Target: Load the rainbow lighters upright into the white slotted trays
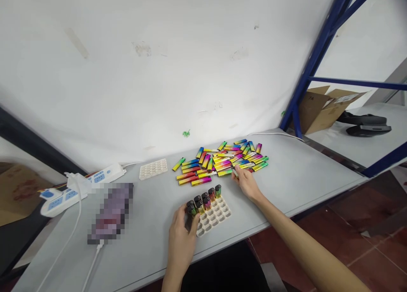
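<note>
Near the front edge of the table, a pale moulded tray (216, 217) with rows of holes holds several upright lighters (207, 203) with black tops, standing at its left and back. My left hand (182, 230) curls round the tray's left end, thumb and fingers against the lighters there. Behind the tray spreads a loose heap of shiny rainbow-coloured lighters (203, 160), lying flat and overlapping. At the heap's front right, my right hand (246, 182) is closed in a pinch on a lighter (234, 173), mostly hidden by the fingers.
A second pale tray (153, 169) lies by the wall. To the left are a white power strip (85, 189), cables and a pixelated purple device (112, 211). Blue shelf posts (313, 58) rise at the right, with a cardboard box (324, 109) beyond.
</note>
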`<act>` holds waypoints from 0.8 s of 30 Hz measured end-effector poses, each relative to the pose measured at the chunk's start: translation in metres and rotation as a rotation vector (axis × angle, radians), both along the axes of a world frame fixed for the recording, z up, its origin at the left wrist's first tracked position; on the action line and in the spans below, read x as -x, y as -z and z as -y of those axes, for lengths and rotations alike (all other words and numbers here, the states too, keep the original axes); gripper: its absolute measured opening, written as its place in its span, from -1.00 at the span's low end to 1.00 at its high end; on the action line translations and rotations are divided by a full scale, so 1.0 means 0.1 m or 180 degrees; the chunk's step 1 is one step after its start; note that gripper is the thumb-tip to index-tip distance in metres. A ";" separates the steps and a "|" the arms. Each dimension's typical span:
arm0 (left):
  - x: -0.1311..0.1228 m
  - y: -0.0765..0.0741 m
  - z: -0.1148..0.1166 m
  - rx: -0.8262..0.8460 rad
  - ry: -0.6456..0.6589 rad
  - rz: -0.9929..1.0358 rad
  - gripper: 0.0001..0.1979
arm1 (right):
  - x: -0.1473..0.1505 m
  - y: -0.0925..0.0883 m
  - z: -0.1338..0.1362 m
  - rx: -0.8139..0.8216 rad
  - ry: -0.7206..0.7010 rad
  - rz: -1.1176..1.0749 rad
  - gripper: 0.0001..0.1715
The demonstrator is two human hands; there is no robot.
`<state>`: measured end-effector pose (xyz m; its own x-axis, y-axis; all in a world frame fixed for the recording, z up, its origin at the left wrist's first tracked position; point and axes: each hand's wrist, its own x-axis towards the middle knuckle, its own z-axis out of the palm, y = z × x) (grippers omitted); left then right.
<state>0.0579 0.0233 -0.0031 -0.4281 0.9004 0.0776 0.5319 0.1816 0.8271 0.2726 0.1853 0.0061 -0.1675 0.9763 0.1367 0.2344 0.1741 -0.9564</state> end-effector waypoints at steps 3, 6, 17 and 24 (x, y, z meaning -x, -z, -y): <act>0.00 -0.01 0.00 0.0023 0.0047 -0.0005 -0.50 | 0.00 0.03 0.00 -0.0018 0.0020 -0.0062 -0.27; 0.00 -0.01 0.00 0.0026 0.0038 -0.0054 -0.49 | 0.00 0.07 0.10 -0.0296 0.0207 -0.0266 -0.33; -0.01 -0.04 0.01 -0.0061 0.0107 0.0030 -0.53 | 0.07 -0.19 0.80 -0.0478 -0.0408 -0.0186 -0.73; -0.02 -0.05 0.02 -0.0061 0.0174 0.0094 -0.56 | 0.29 -0.05 0.81 -0.1126 -0.0541 0.0285 -0.75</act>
